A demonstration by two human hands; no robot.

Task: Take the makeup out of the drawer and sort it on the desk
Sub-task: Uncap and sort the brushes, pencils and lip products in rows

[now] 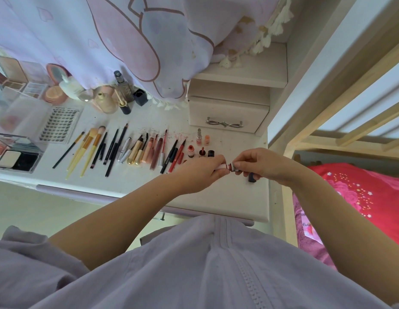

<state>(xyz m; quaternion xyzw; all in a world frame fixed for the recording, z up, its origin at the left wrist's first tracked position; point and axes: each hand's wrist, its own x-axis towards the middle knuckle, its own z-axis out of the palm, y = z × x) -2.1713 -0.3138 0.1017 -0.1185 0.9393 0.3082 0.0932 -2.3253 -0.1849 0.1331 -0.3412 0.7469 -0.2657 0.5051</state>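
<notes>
Both hands meet over the right part of the white desk (pixel 216 197). My left hand (pixel 200 172) grips a small white and red lipstick tube (pixel 225 167). My right hand (pixel 258 162) pinches the tube's other end, a small patterned cap (pixel 235 168). A dark lipstick (pixel 252 177) sticks out just under my right hand; whether the hand holds it is unclear. Left of the hands lies a row of brushes (pixel 89 148), pencils and lip tubes (pixel 149 150). Small lipsticks (pixel 201 136) stand behind the hands.
A small shut drawer box with a bow handle (pixel 227 115) stands at the back right. Bottles (pixel 118 94), compacts and palettes (pixel 18 79), a lash tray (pixel 60 123) and a clear organiser (pixel 15 155) fill the back left. A printed curtain (pixel 127 41) hangs over the desk. A pink bed (pixel 361 197) lies right.
</notes>
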